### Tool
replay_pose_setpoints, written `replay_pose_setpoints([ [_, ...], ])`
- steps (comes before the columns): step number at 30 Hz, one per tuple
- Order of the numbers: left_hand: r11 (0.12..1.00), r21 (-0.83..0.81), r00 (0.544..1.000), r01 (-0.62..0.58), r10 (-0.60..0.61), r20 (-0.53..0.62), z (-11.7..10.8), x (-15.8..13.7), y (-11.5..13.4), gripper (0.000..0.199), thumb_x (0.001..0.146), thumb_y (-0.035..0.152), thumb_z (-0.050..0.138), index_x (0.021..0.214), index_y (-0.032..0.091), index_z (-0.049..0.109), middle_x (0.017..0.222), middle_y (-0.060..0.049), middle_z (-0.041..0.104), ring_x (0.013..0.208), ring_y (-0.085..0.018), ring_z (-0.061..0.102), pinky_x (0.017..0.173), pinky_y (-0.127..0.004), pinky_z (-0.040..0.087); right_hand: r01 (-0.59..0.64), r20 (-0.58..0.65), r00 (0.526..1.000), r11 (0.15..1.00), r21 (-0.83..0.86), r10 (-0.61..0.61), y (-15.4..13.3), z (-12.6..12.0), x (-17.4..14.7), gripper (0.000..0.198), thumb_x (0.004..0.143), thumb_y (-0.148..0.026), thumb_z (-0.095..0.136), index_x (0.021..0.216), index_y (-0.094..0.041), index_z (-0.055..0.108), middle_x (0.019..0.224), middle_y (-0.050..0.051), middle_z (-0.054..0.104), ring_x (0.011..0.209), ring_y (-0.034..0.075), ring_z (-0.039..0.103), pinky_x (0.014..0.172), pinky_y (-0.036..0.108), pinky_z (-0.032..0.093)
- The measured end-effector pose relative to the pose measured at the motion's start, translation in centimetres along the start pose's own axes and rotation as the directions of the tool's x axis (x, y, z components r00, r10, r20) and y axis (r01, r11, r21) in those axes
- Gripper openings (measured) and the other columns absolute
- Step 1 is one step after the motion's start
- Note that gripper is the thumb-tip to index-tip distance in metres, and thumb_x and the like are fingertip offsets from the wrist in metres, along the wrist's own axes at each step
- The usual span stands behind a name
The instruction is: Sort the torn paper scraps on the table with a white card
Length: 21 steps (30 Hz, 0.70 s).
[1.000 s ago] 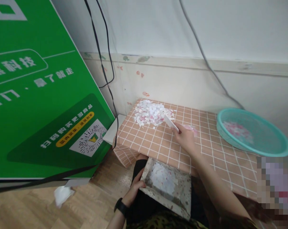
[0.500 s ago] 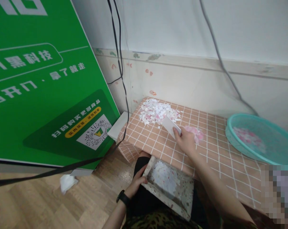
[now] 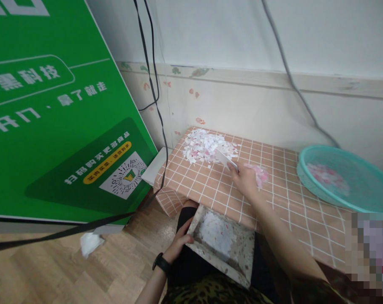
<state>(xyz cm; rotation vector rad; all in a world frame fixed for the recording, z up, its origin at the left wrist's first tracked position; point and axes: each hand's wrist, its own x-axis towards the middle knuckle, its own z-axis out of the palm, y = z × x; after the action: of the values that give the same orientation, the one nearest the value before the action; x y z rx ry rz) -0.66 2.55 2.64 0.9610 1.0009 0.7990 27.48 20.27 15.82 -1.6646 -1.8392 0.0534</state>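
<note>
My right hand [image 3: 244, 179] pinches a flat white card [image 3: 225, 157] by its near end. The far edge of the card reaches the pile of white and pink paper scraps [image 3: 202, 145] on the checked tablecloth. A smaller pink heap of scraps [image 3: 260, 174] lies just beyond my right hand, partly hidden by it. My left hand [image 3: 181, 237] grips the left side of a shallow, speckled tray [image 3: 244, 253] on my lap, below the table edge. Inside the tray lies a layer of white scraps [image 3: 215, 232] with a few red specks.
A turquoise mesh basket [image 3: 362, 185] with pink and white scraps stands at the table's right. A large green sign [image 3: 36, 139] rises on the left. Black cords [image 3: 156, 101] hang before the table's left corner. Crumpled white paper [image 3: 91, 243] lies on the wooden floor.
The card has turned in my right hand and now shows more edge-on, its tip against the pile. My left hand still holds the tray. The view has shifted slightly.
</note>
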Motion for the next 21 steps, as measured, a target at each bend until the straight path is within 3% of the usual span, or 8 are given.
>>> replay_pose_setpoints([
  [4, 1.0, 0.004, 1.0, -0.014, 0.013, 0.003, 0.3, 0.1, 0.2, 0.077, 0.064, 0.015, 0.053, 0.141, 0.023, 0.05, 0.143, -0.001, 0.056, 0.135, -0.033, 0.041, 0.115, -0.049, 0.021, 0.004, 0.017, 1.0, 0.997, 0.078, -0.006, 0.4, -0.4, -0.2, 0.046, 0.093, -0.05, 0.043, 0.092, -0.015, 0.074, 0.061, 0.007, 0.066, 0.054, 0.018, 0.057, 0.054, 0.028, 0.033],
  [16, 0.999, 0.044, 0.999, 0.003, -0.001, -0.039, 0.1, 0.1, -0.1, 0.077, 0.063, 0.014, 0.052, 0.139, 0.023, 0.053, 0.144, -0.001, 0.055, 0.137, -0.033, 0.039, 0.116, -0.049, 0.022, -0.07, -0.061, 0.995, 0.992, 0.103, 0.076, 1.3, -1.0, -0.2, 0.045, 0.093, -0.05, 0.045, 0.101, -0.017, 0.075, 0.067, 0.007, 0.07, 0.056, 0.018, 0.057, 0.056, 0.028, 0.033],
  [21, 0.999, 0.034, 0.998, 0.027, -0.025, -0.058, 0.3, 0.1, 0.1, 0.076, 0.062, 0.016, 0.052, 0.138, 0.023, 0.054, 0.142, -0.001, 0.057, 0.137, -0.034, 0.038, 0.116, -0.051, 0.02, -0.058, -0.004, 0.998, 0.994, 0.095, 0.059, 1.4, -0.9, -0.3, 0.045, 0.093, -0.049, 0.044, 0.102, -0.017, 0.074, 0.071, 0.008, 0.071, 0.059, 0.019, 0.059, 0.057, 0.028, 0.034],
])
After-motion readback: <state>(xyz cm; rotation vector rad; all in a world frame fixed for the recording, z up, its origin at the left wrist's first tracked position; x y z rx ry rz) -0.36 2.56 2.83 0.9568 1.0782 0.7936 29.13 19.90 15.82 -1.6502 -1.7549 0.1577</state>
